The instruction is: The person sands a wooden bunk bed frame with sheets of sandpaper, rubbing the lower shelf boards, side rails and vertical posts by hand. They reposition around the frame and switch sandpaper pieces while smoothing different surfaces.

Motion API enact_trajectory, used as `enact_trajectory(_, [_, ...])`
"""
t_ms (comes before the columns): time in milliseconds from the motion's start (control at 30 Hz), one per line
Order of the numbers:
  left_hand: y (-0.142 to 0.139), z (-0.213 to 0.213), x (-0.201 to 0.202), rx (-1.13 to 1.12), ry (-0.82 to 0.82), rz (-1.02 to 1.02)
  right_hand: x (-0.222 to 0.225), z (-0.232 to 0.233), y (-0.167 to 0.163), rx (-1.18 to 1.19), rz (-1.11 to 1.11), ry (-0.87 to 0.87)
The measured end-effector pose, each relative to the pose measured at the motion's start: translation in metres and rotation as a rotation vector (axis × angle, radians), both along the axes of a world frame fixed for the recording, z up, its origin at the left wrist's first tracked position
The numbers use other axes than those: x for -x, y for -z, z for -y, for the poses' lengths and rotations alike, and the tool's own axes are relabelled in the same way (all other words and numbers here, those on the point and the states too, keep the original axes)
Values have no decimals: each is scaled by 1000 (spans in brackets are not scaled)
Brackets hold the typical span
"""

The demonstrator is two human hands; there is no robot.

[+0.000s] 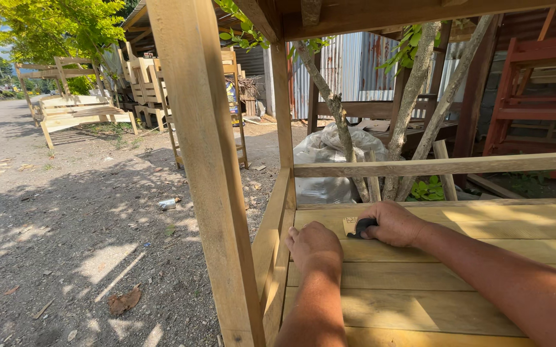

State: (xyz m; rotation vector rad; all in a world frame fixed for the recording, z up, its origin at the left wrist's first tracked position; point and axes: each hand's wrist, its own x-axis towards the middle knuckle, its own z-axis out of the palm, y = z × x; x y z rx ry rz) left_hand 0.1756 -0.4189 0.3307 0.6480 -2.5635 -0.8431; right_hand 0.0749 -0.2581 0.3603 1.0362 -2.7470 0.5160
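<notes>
My right hand (393,223) presses a folded piece of sandpaper (352,225) with a dark backing onto the wooden plank platform (458,283) of a bed-like frame. My left hand (313,245) rests flat, knuckles up, on the planks beside it, near the frame's left side rail (273,238). Nothing is visible in the left hand; its fingers are curled down against the wood.
A thick wooden post (204,160) stands close at the left front. A horizontal rail (438,166) crosses behind the hands. Thin tree trunks (406,109) and a white sack (329,151) lie beyond. Unfinished wooden furniture (79,109) lines the gravel road (66,212); red frames (535,83) stand at right.
</notes>
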Motion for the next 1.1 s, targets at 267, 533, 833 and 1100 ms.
enact_trajectory(267, [1,-1,-2,-17,0,-1,14,18,10,32,-168,39])
enact_trajectory(533, [-4,0,-7,-31,-9,-57,2,2,-4,-52,-50,28])
enact_trajectory(833, [-6,-3,-9,-29,22,48,-8,1,-3,-11,-19,20])
enact_trajectory(1100, [-5,-1,-7,-47,0,6,-5,8,-3,-1,-79,153])
